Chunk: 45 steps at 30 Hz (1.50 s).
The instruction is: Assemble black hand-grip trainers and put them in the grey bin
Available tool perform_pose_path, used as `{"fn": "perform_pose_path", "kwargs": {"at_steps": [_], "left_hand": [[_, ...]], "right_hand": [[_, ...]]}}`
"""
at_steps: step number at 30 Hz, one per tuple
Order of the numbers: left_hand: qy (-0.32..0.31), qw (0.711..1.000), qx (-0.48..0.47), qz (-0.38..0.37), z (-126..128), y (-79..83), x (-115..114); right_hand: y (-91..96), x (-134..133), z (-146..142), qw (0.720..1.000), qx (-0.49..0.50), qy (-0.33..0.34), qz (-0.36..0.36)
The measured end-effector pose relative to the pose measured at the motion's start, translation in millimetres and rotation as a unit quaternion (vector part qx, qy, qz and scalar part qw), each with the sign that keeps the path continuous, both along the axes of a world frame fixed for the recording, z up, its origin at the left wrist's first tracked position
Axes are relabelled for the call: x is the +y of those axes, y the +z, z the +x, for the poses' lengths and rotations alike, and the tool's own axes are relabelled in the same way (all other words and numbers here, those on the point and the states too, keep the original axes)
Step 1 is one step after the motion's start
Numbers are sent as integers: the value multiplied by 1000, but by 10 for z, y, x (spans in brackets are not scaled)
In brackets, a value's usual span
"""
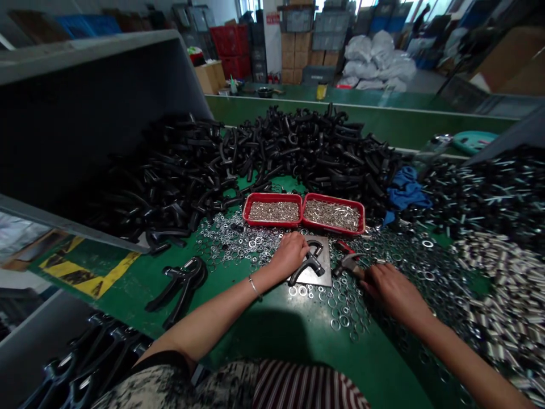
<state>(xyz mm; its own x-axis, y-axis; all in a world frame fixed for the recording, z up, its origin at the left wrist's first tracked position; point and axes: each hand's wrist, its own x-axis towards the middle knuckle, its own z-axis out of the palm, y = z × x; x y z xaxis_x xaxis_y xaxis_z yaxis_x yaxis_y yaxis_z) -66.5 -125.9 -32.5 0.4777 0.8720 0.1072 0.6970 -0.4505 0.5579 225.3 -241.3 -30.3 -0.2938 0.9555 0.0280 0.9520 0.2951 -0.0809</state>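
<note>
We note left hand (292, 254) holding black handle (307, 266) on steel plate (320, 278); at four o'clock, right hand (389, 291) grips hammer (347, 263).

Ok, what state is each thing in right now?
Left hand: holding part down on plate.
Part: lying on plate.
Right hand: gripping hammer.
Hammer: head low, beside plate.
Trays: both filled with small metal pieces.
Washers: scattered loose on table.
</note>
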Motion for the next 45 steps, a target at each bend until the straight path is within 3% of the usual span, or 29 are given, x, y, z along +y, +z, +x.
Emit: {"fn": "perform_pose_path", "kwargs": {"at_steps": [3,5,7,12,16,19,21,25,27,30,32,33,35,37,39,42,45], "left_hand": [[-13,999,28,36,6,-5,-4],[-53,993,65,79,-1,4,3],[-109,980,113,123,-5,23,27],[-199,956,147,158,-32,98,35],[-137,977,105,122,-104,115,-174],[-61,992,73,79,-138,48,-340],[-25,996,56,62,-135,-24,-392],[-2,998,39,56,-107,-120,-391],[-7,998,36,55,-105,-108,-374],[-16,998,15,51,-120,-32,-322],[-18,999,-35,1,-136,28,-257],[-18,996,-70,-43,-145,53,-218],[-12,984,-133,-122,-173,80,-144],[4,983,-139,-124,-221,76,-96],[22,994,-90,-63,-292,44,-87],[18,999,-27,-4,-404,-20,-132],[-5,1000,-27,6,-448,-58,-183]], "right_hand": [[109,33,-50,995,99,-33,-2],[218,76,-138,987,142,-56,-42],[311,144,-266,983,158,-68,-71],[373,362,-516,989,124,-80,-28],[422,421,-545,990,104,-50,-79],[504,391,-634,983,174,-39,-46],[519,381,-740,985,162,-45,-35],[465,407,-855,986,119,-26,-114],[461,382,-792,963,216,-45,-153],[468,250,-511,884,393,-169,-188],[429,150,-191,840,446,-261,-163],[392,114,2,832,450,-293,-141],[300,86,413,842,410,-334,-108],[215,121,761,898,296,-318,-71],[156,205,926,957,144,-252,8],[93,366,713,986,51,-133,87],[23,518,162,995,73,-58,27]]}}
